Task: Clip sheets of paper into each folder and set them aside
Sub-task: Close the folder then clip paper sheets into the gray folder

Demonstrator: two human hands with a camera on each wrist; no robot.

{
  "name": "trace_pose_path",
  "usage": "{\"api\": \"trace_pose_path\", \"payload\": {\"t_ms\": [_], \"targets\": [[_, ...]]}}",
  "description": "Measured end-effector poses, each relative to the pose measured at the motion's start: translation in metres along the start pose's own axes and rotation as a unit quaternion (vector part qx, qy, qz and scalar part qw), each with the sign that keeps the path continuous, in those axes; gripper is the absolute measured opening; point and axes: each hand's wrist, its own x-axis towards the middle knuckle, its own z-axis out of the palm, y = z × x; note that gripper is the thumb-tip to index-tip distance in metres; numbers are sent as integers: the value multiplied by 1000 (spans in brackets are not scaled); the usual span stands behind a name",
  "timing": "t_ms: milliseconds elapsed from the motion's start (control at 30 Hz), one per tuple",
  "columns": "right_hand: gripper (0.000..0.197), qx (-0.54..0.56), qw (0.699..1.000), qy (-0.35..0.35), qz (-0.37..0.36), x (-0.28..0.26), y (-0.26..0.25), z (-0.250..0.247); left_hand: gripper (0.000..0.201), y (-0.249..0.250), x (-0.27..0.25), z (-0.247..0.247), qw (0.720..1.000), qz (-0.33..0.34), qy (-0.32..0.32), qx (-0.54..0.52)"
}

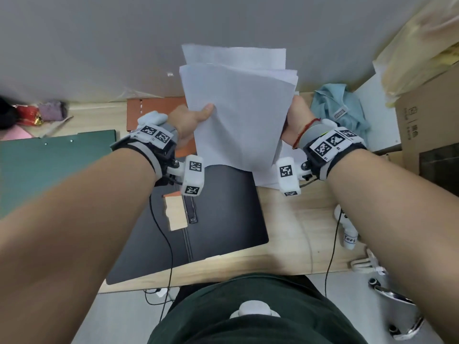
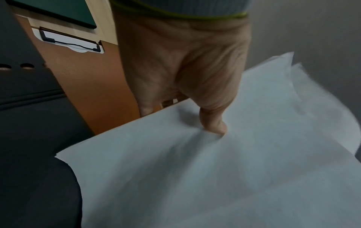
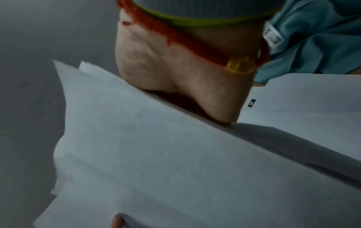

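Observation:
A stack of white paper sheets [image 1: 238, 108] is held upright above the desk by both hands. My left hand [image 1: 196, 117] pinches its left edge, thumb on the front face [image 2: 215, 123] and fingers behind. My right hand [image 1: 296, 120] grips the right edge [image 3: 205, 98], its fingers hidden behind the sheets. Below the sheets a black folder [image 1: 218, 214] lies open on the desk, its metal clip [image 1: 190, 207] near the spine. An orange-brown folder [image 1: 154, 112] lies behind it, with its clip [image 2: 70, 41] showing in the left wrist view. A dark green folder [image 1: 49, 160] lies at the left.
More white sheets [image 1: 268, 181] lie on the wooden desk [image 1: 298, 232] under the right hand. A light blue cloth [image 1: 340, 108] sits at the back right, a cardboard box [image 1: 427, 130] beyond it. Small items clutter the far left corner [image 1: 37, 112]. A grey wall stands behind.

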Motion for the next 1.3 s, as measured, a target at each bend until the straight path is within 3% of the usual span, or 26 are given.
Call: {"api": "trace_pose_path", "payload": {"t_ms": [167, 300, 367, 433, 600, 700, 800, 933, 1100, 1300], "targets": [[18, -9, 1000, 16, -18, -13, -1, 10, 39, 12, -18, -8, 998, 32, -24, -41], [26, 39, 997, -58, -26, -27, 3, 15, 78, 7, -23, -24, 994, 84, 61, -30], [35, 25, 995, -92, -13, -37, 5, 14, 84, 4, -27, -31, 989, 115, 93, -27], [46, -4, 993, -115, 1, -43, 8, 13, 82, 6, -38, -35, 986, 121, 112, -22], [31, -164, 981, -87, -47, -48, 24, 25, 88, -10, -29, -52, 989, 126, 80, -14], [38, -180, 978, -35, -100, -50, 28, 36, 61, -2, -62, -51, 989, 134, 59, -16], [43, -166, 978, -25, -122, -52, 28, 39, 38, -2, -78, -51, 986, 156, 62, 14], [43, -195, 973, -41, -119, -56, 35, 35, 35, -16, -90, -57, 977, 178, 81, 82], [33, -236, 965, -31, -110, -60, 45, 32, 50, -27, -94, -56, 973, 187, 71, 119], [30, -249, 962, -17, -113, -60, 46, 32, 44, -29, -84, -57, 966, 186, 102, 147]]}}
